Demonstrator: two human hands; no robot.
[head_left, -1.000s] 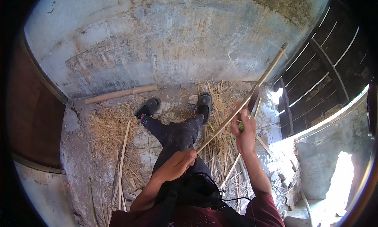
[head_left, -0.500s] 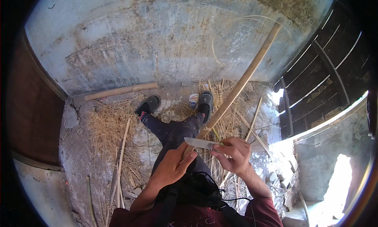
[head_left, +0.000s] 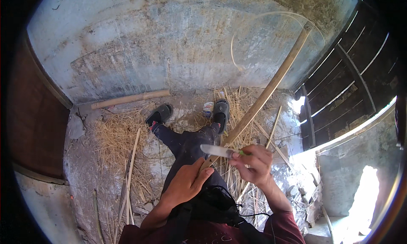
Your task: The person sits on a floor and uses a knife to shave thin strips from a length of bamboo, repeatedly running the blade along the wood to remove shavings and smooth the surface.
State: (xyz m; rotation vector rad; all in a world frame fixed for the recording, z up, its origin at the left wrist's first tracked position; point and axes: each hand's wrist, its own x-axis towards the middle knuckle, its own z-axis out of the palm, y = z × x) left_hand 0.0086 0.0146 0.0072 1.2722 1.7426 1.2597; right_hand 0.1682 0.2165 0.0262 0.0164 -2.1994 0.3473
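A long bamboo pole (head_left: 268, 91) slants from my lap up and away to the right. My left hand (head_left: 187, 178) is closed round its near end, thumb along the side. In my right hand (head_left: 254, 162) is a knife (head_left: 217, 151), gripped by its handle, a bit of green showing at the fingers. The pale blade points left and lies across the pole just beyond my left hand; whether it touches the pole I cannot tell. Thin curled bamboo strips (head_left: 232, 49) loop near the pole's far end, against the wall.
Straw-like shavings (head_left: 118, 138) and long split strips (head_left: 133, 159) litter the floor on both sides of my legs. Another bamboo length (head_left: 130, 98) lies along the wall's foot (head_left: 127, 74). A small packet (head_left: 208, 107) sits between my shoes. Dark slatted boards (head_left: 343, 83) stand at the right.
The pole has shifted slightly, its far end now further right. The knife has risen a little off its former place, its blade now blurred. The curled strips have swung too.
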